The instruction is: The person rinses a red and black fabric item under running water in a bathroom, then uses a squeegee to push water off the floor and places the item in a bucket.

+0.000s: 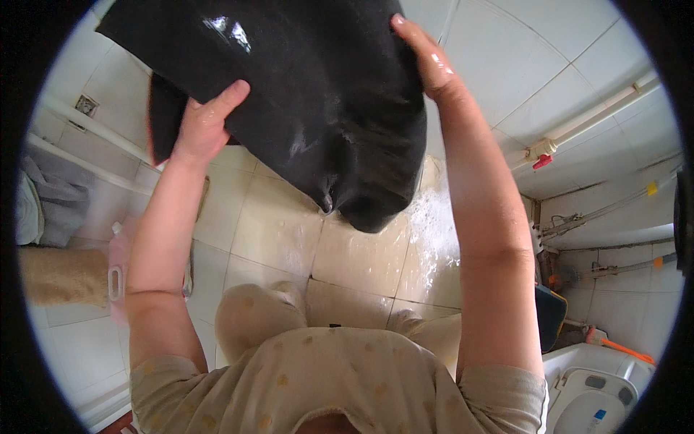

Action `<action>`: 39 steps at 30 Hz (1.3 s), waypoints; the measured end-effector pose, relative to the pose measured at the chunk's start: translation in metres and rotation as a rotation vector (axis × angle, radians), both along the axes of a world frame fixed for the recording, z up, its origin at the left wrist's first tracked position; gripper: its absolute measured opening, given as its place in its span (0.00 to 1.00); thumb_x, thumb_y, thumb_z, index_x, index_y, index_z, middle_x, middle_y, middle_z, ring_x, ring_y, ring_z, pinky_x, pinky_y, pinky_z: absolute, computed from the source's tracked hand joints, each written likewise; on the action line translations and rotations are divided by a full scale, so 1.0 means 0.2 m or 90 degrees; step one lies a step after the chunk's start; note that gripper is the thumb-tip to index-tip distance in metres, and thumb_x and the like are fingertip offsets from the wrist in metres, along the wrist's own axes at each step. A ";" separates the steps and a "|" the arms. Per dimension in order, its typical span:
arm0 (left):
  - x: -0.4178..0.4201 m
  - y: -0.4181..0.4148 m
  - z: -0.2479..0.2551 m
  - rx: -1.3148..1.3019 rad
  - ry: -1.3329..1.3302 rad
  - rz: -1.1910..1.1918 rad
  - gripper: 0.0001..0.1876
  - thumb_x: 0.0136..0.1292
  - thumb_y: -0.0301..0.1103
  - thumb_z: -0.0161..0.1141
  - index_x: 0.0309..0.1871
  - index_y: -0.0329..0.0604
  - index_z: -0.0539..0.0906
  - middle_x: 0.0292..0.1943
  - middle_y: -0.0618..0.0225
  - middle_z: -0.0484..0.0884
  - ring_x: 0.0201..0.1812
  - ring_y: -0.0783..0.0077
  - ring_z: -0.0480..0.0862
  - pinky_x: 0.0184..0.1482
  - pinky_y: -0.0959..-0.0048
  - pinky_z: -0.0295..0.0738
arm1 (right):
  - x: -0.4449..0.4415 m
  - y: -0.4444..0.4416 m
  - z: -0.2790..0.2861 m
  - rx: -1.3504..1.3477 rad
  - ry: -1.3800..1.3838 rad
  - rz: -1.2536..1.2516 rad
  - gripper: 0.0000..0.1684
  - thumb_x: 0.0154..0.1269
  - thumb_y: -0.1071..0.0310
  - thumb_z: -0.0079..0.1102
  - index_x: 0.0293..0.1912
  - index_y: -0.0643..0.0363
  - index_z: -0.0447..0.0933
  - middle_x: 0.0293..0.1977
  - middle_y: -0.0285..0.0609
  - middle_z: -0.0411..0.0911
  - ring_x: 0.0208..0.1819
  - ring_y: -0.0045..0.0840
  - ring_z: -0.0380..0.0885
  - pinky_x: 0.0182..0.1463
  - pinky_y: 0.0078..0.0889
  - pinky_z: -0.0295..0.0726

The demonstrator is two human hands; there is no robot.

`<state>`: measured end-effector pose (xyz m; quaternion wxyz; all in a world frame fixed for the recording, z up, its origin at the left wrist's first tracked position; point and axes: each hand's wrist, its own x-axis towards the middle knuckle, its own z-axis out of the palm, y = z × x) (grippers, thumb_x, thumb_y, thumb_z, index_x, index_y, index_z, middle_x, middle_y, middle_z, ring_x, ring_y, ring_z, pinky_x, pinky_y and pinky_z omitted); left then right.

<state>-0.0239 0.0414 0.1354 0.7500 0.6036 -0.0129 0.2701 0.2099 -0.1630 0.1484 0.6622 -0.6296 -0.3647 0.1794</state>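
A large, wet black sheet of flexible material (314,87) hangs in front of me, held up between both hands. Its surface shines in places, and its bunched lower end droops over the tiled floor (352,255). My left hand (209,122) grips the sheet's left edge, thumb on the near face and fingers hidden behind. On the right edge lies my right hand (431,62), its wet fingers mostly out of sight behind the sheet. A reddish edge shows on the dark flap (165,116) left of my left hand.
Sudsy water (431,233) covers the floor at right. A pipe valve with a red handle (542,161) runs along the right wall. At left are a pink bottle (116,271), a grey towel (62,200) and a brown cloth (62,275). A white plastic fixture (585,374) stands lower right.
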 end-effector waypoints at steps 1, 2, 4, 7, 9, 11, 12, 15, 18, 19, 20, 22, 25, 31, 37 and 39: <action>0.01 0.02 -0.08 0.008 0.004 0.023 0.23 0.60 0.27 0.61 0.58 0.41 0.71 0.54 0.66 0.75 0.54 0.70 0.74 0.56 0.69 0.71 | 0.00 0.05 -0.07 -0.040 -0.029 -0.055 0.43 0.54 0.34 0.55 0.52 0.64 0.73 0.45 0.49 0.77 0.48 0.32 0.74 0.55 0.29 0.68; 0.02 0.02 -0.12 -0.024 0.012 0.016 0.22 0.60 0.27 0.61 0.58 0.40 0.71 0.54 0.66 0.75 0.54 0.70 0.74 0.56 0.69 0.71 | -0.01 0.10 -0.13 -0.024 -0.069 -0.134 0.44 0.54 0.32 0.52 0.50 0.66 0.75 0.44 0.53 0.78 0.47 0.33 0.75 0.55 0.30 0.69; 0.04 0.02 -0.17 -0.067 0.021 -0.004 0.22 0.60 0.26 0.61 0.57 0.39 0.72 0.54 0.66 0.75 0.53 0.70 0.75 0.56 0.70 0.71 | 0.00 0.16 -0.15 -0.092 -0.060 -0.162 0.45 0.55 0.31 0.51 0.50 0.67 0.76 0.42 0.55 0.78 0.46 0.34 0.76 0.55 0.31 0.69; 0.07 0.07 -0.25 -0.064 0.055 0.001 0.21 0.59 0.26 0.61 0.57 0.37 0.73 0.53 0.66 0.76 0.53 0.71 0.75 0.56 0.70 0.71 | 0.02 0.16 -0.19 -0.154 -0.101 -0.216 0.46 0.55 0.30 0.49 0.47 0.68 0.77 0.39 0.56 0.79 0.45 0.33 0.77 0.54 0.32 0.70; 0.09 0.09 -0.28 0.004 0.131 0.021 0.25 0.56 0.31 0.65 0.56 0.35 0.73 0.53 0.64 0.76 0.53 0.70 0.75 0.57 0.70 0.69 | 0.08 0.10 -0.24 -0.160 -0.112 -0.225 0.44 0.56 0.31 0.49 0.47 0.67 0.77 0.39 0.53 0.80 0.44 0.31 0.76 0.53 0.31 0.70; 0.07 0.08 -0.26 0.132 0.214 0.103 0.28 0.54 0.35 0.68 0.57 0.34 0.72 0.54 0.63 0.76 0.54 0.68 0.75 0.59 0.71 0.67 | 0.01 0.06 -0.20 -0.199 -0.072 -0.196 0.39 0.59 0.36 0.51 0.44 0.68 0.78 0.36 0.46 0.80 0.41 0.26 0.74 0.50 0.31 0.71; 0.08 0.03 -0.27 0.084 0.243 0.169 0.31 0.53 0.37 0.69 0.57 0.33 0.71 0.54 0.62 0.75 0.55 0.68 0.74 0.60 0.71 0.66 | 0.01 0.02 -0.21 -0.186 -0.097 -0.206 0.36 0.59 0.39 0.52 0.42 0.68 0.78 0.34 0.44 0.78 0.39 0.24 0.73 0.48 0.30 0.71; 0.10 -0.03 -0.50 -0.109 0.278 0.179 0.36 0.51 0.39 0.70 0.60 0.31 0.67 0.56 0.61 0.73 0.57 0.67 0.72 0.61 0.71 0.64 | 0.02 -0.03 -0.31 -0.169 -0.125 -0.185 0.31 0.60 0.43 0.54 0.37 0.69 0.77 0.27 0.39 0.75 0.35 0.19 0.69 0.42 0.28 0.71; 0.05 0.01 -0.66 -0.123 0.238 0.107 0.39 0.51 0.39 0.70 0.63 0.31 0.64 0.59 0.62 0.70 0.60 0.68 0.68 0.63 0.70 0.61 | -0.05 -0.02 -0.33 -0.222 -0.184 -0.146 0.30 0.59 0.44 0.56 0.31 0.68 0.75 0.22 0.34 0.70 0.30 0.18 0.66 0.35 0.28 0.70; 0.04 0.03 -0.73 -0.152 0.238 0.080 0.40 0.52 0.39 0.70 0.64 0.32 0.63 0.60 0.63 0.69 0.61 0.69 0.67 0.63 0.70 0.60 | -0.07 -0.02 -0.33 -0.246 -0.195 -0.142 0.30 0.58 0.44 0.56 0.29 0.68 0.74 0.20 0.33 0.68 0.28 0.17 0.64 0.33 0.28 0.69; 0.04 0.04 -0.81 -0.166 0.182 0.087 0.40 0.50 0.39 0.71 0.64 0.35 0.63 0.60 0.65 0.68 0.62 0.69 0.65 0.63 0.70 0.59 | -0.10 -0.02 -0.35 -0.219 -0.191 -0.134 0.30 0.57 0.44 0.58 0.27 0.67 0.73 0.20 0.32 0.66 0.28 0.16 0.63 0.30 0.28 0.67; 0.00 0.07 -0.94 -0.156 0.119 0.070 0.41 0.48 0.39 0.72 0.64 0.37 0.64 0.60 0.65 0.68 0.61 0.68 0.66 0.63 0.69 0.59 | -0.12 -0.04 -0.39 -0.221 -0.176 -0.110 0.30 0.55 0.44 0.60 0.27 0.67 0.72 0.20 0.32 0.66 0.28 0.16 0.62 0.30 0.28 0.67; 0.01 0.07 -0.95 -0.104 0.040 0.028 0.43 0.43 0.40 0.75 0.63 0.40 0.65 0.59 0.66 0.68 0.60 0.66 0.66 0.62 0.67 0.60 | -0.11 -0.13 -0.42 -0.187 -0.132 -0.055 0.32 0.55 0.42 0.60 0.30 0.68 0.73 0.23 0.33 0.69 0.31 0.16 0.65 0.34 0.26 0.68; 0.10 0.05 -0.64 0.068 -0.083 -0.127 0.36 0.47 0.33 0.69 0.61 0.39 0.66 0.58 0.65 0.70 0.60 0.64 0.67 0.62 0.64 0.60 | 0.01 -0.30 -0.36 -0.114 0.005 0.050 0.43 0.58 0.33 0.52 0.44 0.72 0.74 0.38 0.40 0.77 0.41 0.22 0.71 0.47 0.25 0.70; 0.21 -0.16 -0.42 -0.185 0.032 0.104 0.21 0.52 0.31 0.67 0.50 0.37 0.76 0.45 0.68 0.78 0.47 0.73 0.75 0.51 0.73 0.70 | 0.07 -0.19 -0.27 -0.204 -0.099 -0.195 0.36 0.65 0.45 0.50 0.58 0.67 0.65 0.49 0.50 0.74 0.50 0.27 0.70 0.55 0.28 0.67; 0.19 -0.14 -0.46 -0.254 0.035 0.128 0.22 0.53 0.28 0.66 0.52 0.36 0.75 0.47 0.66 0.78 0.49 0.72 0.76 0.52 0.72 0.70 | -0.07 -0.23 -0.37 -0.048 -0.222 -0.213 0.44 0.57 0.47 0.60 0.65 0.63 0.57 0.57 0.55 0.68 0.58 0.35 0.66 0.61 0.30 0.63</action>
